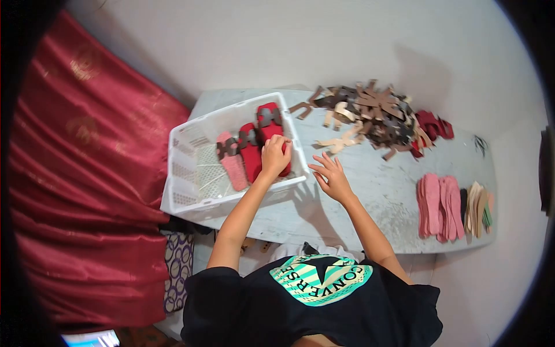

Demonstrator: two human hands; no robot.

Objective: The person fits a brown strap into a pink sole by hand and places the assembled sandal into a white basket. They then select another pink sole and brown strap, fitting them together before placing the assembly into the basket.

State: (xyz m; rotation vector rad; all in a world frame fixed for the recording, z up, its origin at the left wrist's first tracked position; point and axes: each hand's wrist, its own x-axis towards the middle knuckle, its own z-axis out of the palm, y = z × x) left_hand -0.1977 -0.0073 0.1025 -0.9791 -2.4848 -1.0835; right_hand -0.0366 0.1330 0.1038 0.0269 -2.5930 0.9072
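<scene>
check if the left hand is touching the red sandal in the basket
Touching: the head view shows the left hand with fingers curled over the red sandal in the basket.

Red sandal (269,130) with dark strap (269,118), lying flat inside white basket (184,173)

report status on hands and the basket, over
Left hand closed on red sandal in white basket. Right hand open, beside basket over table. Strap pile and sole stacks off right, clear of hands.
</scene>
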